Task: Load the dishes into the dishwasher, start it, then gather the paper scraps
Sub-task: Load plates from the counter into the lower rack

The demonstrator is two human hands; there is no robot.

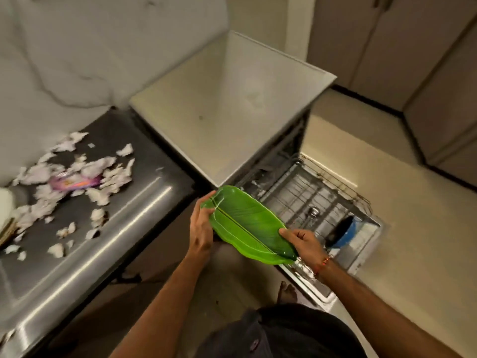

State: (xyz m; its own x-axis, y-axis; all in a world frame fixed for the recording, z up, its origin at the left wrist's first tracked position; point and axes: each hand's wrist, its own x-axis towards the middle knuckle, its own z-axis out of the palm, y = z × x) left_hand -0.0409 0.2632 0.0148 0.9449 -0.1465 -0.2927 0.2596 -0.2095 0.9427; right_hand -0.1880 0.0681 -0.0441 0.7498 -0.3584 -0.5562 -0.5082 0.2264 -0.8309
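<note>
A green leaf-shaped plate [247, 223] is held in the air between both hands, just left of the open dishwasher. My left hand [202, 226] grips its far end, thumb on top. My right hand [300, 241] pinches its near end, thumb on the upper face. The dishwasher's lower rack [304, 192] is pulled out over the open door; a blue bowl with a dark item [342, 232] stands in it. White paper scraps [77, 182] lie scattered on the steel counter [108, 241] to the left.
The white dishwasher top [232, 107] stands beside the counter. A purple wrapper [74, 182] lies among the scraps. A pale object [6, 202] sits at the counter's left edge. Cabinet doors [413, 47] line the far right. My bare foot [286, 291] is on the floor.
</note>
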